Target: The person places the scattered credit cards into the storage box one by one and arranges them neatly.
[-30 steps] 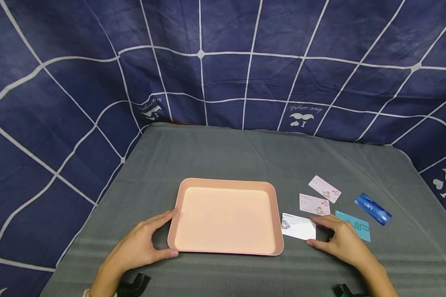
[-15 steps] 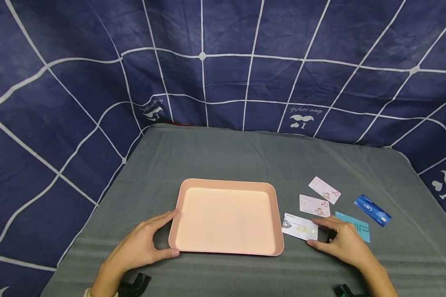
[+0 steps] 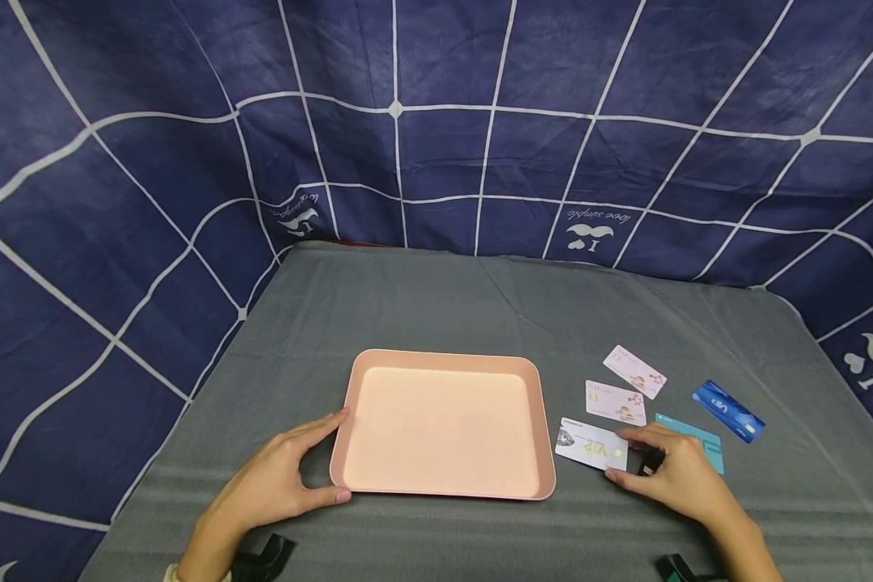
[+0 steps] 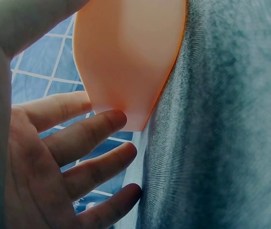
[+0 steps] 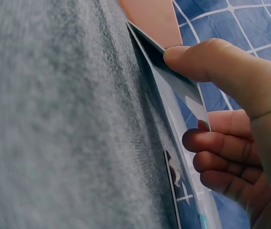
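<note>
My right hand (image 3: 676,477) pinches a white VIP card (image 3: 589,444) by its right end, between thumb and index finger. In the right wrist view the card (image 5: 190,90) tilts up off the cloth, one corner low near it. Just left of the card lies a shallow pink tray (image 3: 541,428). My left hand (image 3: 276,477) rests against the tray's left side, index fingertip at the side and thumb by the front corner; the left wrist view shows its fingers (image 4: 95,133) spread loosely. Beneath my right hand is a dark flat thing (image 3: 651,462), mostly hidden.
Two pale pink cards (image 3: 635,372) lie behind the white one. Farther right are a blue card (image 3: 729,411) and a teal card (image 3: 704,446), partly behind my right hand. Grey cloth (image 3: 436,303) covers the table; navy checked fabric (image 3: 444,145) hangs behind and at the sides.
The white card has shifted slightly right with my right hand, away from the tray, and its angle has changed so the gold VIP print shows. My left hand stays at the tray.
</note>
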`<state>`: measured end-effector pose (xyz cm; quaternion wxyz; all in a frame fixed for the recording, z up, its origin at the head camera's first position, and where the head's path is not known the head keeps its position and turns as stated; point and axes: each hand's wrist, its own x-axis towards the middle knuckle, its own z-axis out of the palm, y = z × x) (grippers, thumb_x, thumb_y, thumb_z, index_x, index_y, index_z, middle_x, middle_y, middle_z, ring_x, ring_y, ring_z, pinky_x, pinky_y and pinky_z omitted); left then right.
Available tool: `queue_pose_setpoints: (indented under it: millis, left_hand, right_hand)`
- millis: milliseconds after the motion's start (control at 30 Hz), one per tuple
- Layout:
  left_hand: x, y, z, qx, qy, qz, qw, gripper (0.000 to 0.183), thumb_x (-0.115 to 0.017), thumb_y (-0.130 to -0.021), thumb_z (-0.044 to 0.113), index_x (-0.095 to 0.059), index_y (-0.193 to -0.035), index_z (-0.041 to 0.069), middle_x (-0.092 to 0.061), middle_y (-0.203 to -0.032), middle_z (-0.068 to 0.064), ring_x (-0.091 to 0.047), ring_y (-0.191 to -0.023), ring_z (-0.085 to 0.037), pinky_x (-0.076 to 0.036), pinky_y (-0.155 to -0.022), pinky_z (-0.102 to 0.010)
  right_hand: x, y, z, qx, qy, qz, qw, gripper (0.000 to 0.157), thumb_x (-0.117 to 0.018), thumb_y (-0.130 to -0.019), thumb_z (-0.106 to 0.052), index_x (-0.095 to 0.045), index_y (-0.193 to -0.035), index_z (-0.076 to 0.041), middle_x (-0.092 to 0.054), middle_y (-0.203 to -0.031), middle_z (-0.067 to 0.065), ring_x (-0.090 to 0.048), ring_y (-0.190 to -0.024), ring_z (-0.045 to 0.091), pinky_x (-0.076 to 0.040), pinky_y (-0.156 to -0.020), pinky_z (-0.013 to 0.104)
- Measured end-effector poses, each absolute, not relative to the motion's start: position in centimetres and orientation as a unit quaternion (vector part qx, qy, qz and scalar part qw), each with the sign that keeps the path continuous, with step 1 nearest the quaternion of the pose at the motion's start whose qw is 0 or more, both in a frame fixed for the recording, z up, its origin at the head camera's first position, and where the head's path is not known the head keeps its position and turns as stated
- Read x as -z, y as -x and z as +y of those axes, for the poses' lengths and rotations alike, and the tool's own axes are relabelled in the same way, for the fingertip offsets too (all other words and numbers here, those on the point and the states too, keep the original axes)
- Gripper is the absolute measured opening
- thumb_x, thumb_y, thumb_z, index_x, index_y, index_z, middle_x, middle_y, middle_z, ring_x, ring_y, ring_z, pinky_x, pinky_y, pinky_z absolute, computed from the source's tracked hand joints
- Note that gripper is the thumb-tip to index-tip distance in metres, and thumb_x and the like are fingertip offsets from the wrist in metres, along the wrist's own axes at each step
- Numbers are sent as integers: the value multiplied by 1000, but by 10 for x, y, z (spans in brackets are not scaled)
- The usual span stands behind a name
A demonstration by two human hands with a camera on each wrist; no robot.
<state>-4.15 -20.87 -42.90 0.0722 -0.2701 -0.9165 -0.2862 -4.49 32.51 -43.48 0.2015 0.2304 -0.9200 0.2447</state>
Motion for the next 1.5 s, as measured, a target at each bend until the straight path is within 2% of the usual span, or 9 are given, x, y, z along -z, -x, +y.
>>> queue_pose_setpoints:
  millis: [200, 467, 767, 1033, 1300, 1500]
  left_hand:
    - [429, 41, -209, 283, 269, -918, 71, 93, -84, -69, 57, -53, -144, 13, -58, -139, -1, -58, -122, -23, -38, -103, -19]
    - [428, 41, -208, 281, 265, -920, 71, 93, -85, -69, 57, -53, -144, 13, -59, -138, -1, -59, -121, -22, -42, -102, -24]
    - [427, 40, -209, 279, 264, -921, 70, 94, -85, -68, 57, -54, -143, 11, -60, -136, -3, -60, -120, -23, -48, -97, -40]
    - [428, 42, -208, 282, 266, -920, 63, 93, -84, -69, 58, -53, -144, 11, -59, -138, -2, -58, -122, -21, -47, -99, -37]
    - [426, 42, -208, 292, 260, -919, 48, 95, -82, -69, 60, -52, -145, 12, -57, -139, -2, -57, -124, -22, -47, -99, -44]
    - [426, 42, -208, 290, 261, -919, 49, 95, -82, -70, 60, -51, -146, 12, -57, -139, -2, -57, -124, -22, -47, -99, -44]
  right_hand:
    - [432, 42, 327, -239, -215, -923, 210, 51, -98, -47, -21, -76, -91, -9, -70, -83, -6, -60, -72, 1, -44, -65, 12]
    - [426, 42, 329, -237, -208, -920, 235, 51, -98, -44, -20, -77, -90, -9, -67, -77, -11, -60, -71, 4, -44, -68, 12]
    - [418, 45, 332, -245, -229, -900, 278, 53, -97, -43, -25, -77, -89, -9, -67, -78, -8, -57, -73, 3, -44, -66, 15]
    - [411, 46, 330, -261, -246, -886, 293, 53, -96, -50, -36, -77, -91, -9, -70, -82, -5, -59, -77, 1, -44, -70, 11]
    - [404, 50, 325, -285, -262, -870, 304, 55, -97, -43, -22, -77, -91, -6, -70, -83, -3, -58, -79, 0, -41, -74, 8]
    - [398, 56, 320, -295, -276, -863, 304, 54, -96, -47, -27, -77, -93, -6, -68, -81, -3, -56, -74, 3, -40, -72, 9]
